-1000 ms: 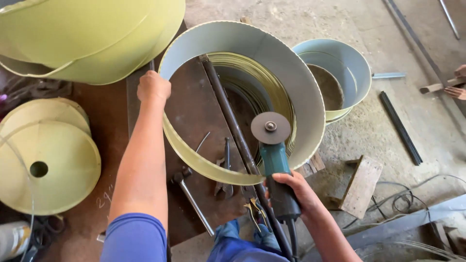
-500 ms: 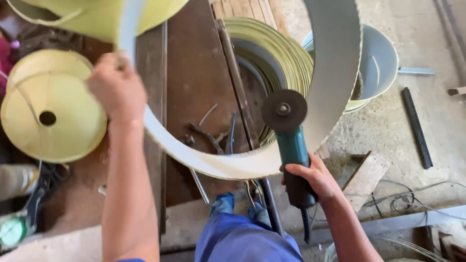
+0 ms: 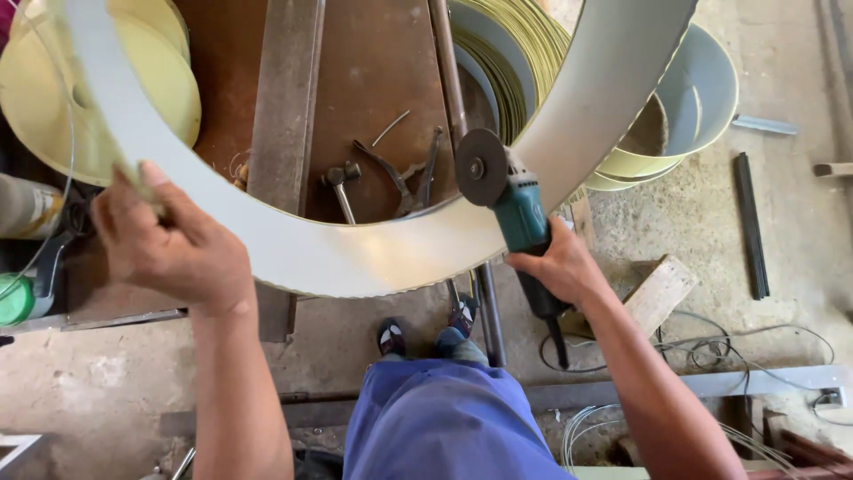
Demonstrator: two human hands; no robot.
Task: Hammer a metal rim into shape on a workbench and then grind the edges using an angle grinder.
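While the fingers (image 3: 147, 178) of the left hand (image 3: 173, 244) are curled tight around the rim of a big pale metal ring (image 3: 355, 253), the right hand (image 3: 560, 267) is closed around the dark handle of a green grinder (image 3: 520, 213). The ring is wide and thin, like a huge hoop, and it is held up in the air in front of the person. It curves from the left hand at 9 o'clock, down across the middle, and up to 1 o'clock at the top edge. The round grey disc (image 3: 481, 167) of the grinder sits right at the inner side of the ring, just above the right hand; whether it touches cannot be told. Through the hoop you can see a brown table (image 3: 373, 80). On it lie a small hammer (image 3: 339, 182) and a pair of dark pliers (image 3: 400, 173), close together near the middle. At 10 o'clock is a round yellow lid (image 3: 169, 89) with a hole. At 12 o'clock is a stack of more yellow-green rings (image 3: 524, 62), and at 2 o'clock a grey-blue tub (image 3: 702, 89) stands on the floor. At 6 o'clock are blue trousers (image 3: 444, 418) and two dark shoes (image 3: 391, 338) on the dusty floor (image 3: 89, 391). At 4 o'clock lies a wooden block (image 3: 662, 289), with thin wires (image 3: 711, 347) near it.
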